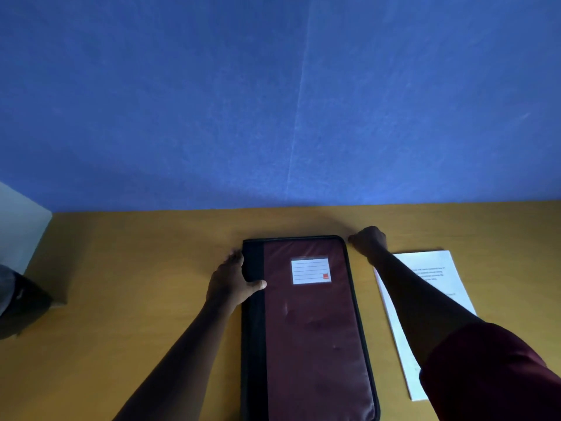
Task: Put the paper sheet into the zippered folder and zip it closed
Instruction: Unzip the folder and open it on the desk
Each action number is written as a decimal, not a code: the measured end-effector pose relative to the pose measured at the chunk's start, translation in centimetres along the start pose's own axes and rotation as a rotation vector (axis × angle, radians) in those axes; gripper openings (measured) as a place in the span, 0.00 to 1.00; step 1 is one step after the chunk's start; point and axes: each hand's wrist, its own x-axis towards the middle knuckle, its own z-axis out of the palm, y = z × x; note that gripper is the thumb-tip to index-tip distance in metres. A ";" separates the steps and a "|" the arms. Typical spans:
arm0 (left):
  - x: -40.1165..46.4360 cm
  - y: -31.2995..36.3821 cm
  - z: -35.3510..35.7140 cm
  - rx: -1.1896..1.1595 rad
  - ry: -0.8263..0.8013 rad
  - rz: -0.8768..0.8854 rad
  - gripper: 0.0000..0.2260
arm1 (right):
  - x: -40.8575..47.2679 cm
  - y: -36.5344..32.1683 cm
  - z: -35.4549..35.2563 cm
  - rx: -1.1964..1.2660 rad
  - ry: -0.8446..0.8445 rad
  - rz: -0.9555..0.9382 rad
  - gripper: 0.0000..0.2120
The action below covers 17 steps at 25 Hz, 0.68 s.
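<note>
Both of my hands are at the zippered folder [309, 323], which lies flat and closed on the bench, its long side running from the near edge toward the far edge, roughly in the middle. My left hand [230, 284] clasps the folder's left side near the far corner: the thumb lies across the black spine strip on top, the fingers curl around the outer edge. My right hand [368, 241] is bunched into a loose fist just off the folder's far right corner, fingertips pinched together right at the black zip edge; whether they actually hold the zip pull I cannot tell, as it is too small and dark. A white label card [310, 270] with ruled lines and a small red mark sits in a clear pocket on the maroon cover, toward the far end.

Just to the right of the folder lies the paper sheet [437, 268], flat on the bench and apart from it, partly covered by my right forearm and dark red sleeve [491, 372]. Behind the bench's far edge rises a blue wall [273, 101].
</note>
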 end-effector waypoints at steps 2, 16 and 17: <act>0.0 0.0 0.1 0.001 -0.002 0.005 0.50 | 0.1 1.0 -0.6 -0.060 -0.004 -0.183 0.10; -0.2 0.4 0.3 -0.005 -0.017 -0.008 0.48 | -1.3 2.2 1.1 -0.322 0.056 -0.552 0.09; -0.3 0.5 0.4 -0.007 -0.026 -0.012 0.48 | -1.6 2.4 1.1 -0.322 0.062 -0.542 0.09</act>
